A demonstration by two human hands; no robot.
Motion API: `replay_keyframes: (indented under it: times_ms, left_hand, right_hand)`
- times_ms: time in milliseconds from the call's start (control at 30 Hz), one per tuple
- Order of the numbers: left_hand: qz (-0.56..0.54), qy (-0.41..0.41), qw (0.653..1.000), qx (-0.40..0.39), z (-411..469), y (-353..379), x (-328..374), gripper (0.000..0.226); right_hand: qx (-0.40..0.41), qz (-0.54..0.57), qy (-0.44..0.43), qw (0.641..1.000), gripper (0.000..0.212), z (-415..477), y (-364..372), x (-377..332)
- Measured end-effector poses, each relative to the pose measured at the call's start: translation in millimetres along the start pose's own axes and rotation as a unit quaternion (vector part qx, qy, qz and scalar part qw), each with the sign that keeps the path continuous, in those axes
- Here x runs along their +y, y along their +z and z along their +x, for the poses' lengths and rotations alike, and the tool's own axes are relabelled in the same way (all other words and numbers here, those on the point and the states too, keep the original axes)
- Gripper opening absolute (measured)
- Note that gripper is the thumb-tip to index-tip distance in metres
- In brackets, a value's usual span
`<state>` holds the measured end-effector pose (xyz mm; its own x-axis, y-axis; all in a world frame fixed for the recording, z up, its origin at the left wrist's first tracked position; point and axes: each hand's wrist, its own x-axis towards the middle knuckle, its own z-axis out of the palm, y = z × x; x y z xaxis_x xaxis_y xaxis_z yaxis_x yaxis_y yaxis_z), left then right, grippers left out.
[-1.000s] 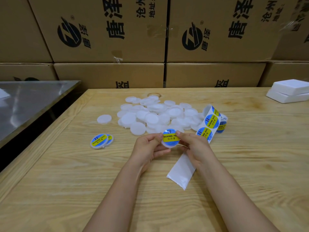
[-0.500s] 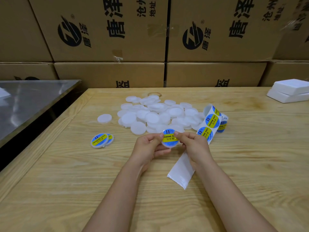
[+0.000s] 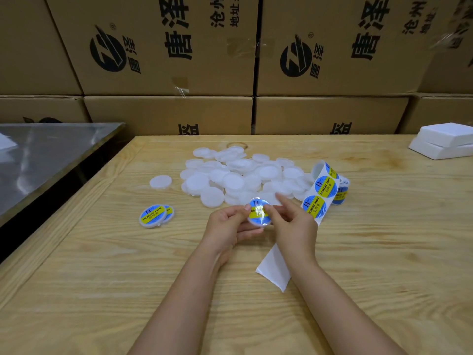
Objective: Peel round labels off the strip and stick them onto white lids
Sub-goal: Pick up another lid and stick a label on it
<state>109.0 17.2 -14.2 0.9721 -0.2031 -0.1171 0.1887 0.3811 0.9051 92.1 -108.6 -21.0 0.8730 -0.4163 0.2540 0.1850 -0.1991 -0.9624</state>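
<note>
A white lid with a blue and yellow round label (image 3: 258, 213) on it is held just above the wooden table (image 3: 102, 265). My left hand (image 3: 227, 226) grips the lid from the left, thumb on its top edge. My right hand (image 3: 291, 226) presses its thumb on the label's right side, index finger raised. The label strip (image 3: 318, 198) curls up to the right, its bare white backing (image 3: 275, 270) trailing toward me under my right wrist. A heap of plain white lids (image 3: 235, 178) lies behind my hands. Two labelled lids (image 3: 154, 216) lie at the left.
Stacked cardboard boxes (image 3: 166, 47) form a wall behind the table. A metal table (image 3: 43, 155) stands at the left. White flat boxes (image 3: 445, 143) lie at the far right edge. One lone white lid (image 3: 160, 181) lies left of the heap.
The lid has tilted flatter and dropped slightly. My right thumb has slid onto the label's face and my right index finger has lifted off.
</note>
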Motion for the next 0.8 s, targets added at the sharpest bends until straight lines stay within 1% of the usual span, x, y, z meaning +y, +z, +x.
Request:
replay_keyframes:
  times_ms: [67, 100, 267, 367, 433, 467, 533, 667, 733, 800]
  left_hand:
    - [0.005, 0.004, 1.0, -0.008, -0.4, -1.0, -0.1, 0.017]
    - [0.01, 0.007, 1.0, -0.012, -0.9, -1.0, -0.4, 0.017]
    - [0.048, 0.027, 0.998, -0.025, -3.8, 1.4, -3.5, 0.015]
    - [0.058, 0.037, 0.997, -0.03, -3.7, 2.0, -5.6, 0.013]
    - [0.058, 0.045, 0.997, -0.027, -3.4, 2.1, -6.8, 0.011]
    - [0.054, 0.051, 0.997, -0.026, -3.4, 2.1, -7.0, 0.014]
    - [0.038, 0.064, 0.997, -0.024, -3.3, 1.1, -7.1, 0.023]
    - [0.01, 0.078, 0.997, -0.014, -2.7, -2.1, -6.4, 0.027]
    - [-0.007, 0.074, 0.997, -0.007, -2.4, -3.1, -4.9, 0.027]
    - [-0.023, 0.064, 0.998, 0.0, -2.5, -4.3, -2.7, 0.027]
  right_hand:
    - [0.005, 0.009, -0.003, 1.0, 0.012, -0.5, 1.8, 1.2]
    - [0.012, 0.017, -0.004, 1.0, 0.008, -1.2, 2.7, 1.3]
    - [0.062, 0.04, 0.008, 0.997, 0.017, 0.9, 7.2, 3.5]
    - [0.072, 0.033, 0.018, 0.997, 0.023, 1.1, 10.9, 2.7]
    - [0.058, 0.023, 0.018, 0.998, 0.028, -0.7, 13.1, 1.2]
    - [0.043, 0.022, 0.016, 0.999, 0.03, -2.0, 13.9, 0.9]
    - [0.001, 0.023, 0.009, 1.0, 0.033, -4.4, 14.8, 1.8]
    - [-0.071, 0.056, -0.009, 0.996, 0.034, -4.0, 14.1, 3.0]
    - [-0.092, 0.077, -0.014, 0.993, 0.035, -2.8, 12.1, 3.5]
    - [-0.1, 0.068, -0.027, 0.992, 0.034, -1.3, 8.5, 4.5]
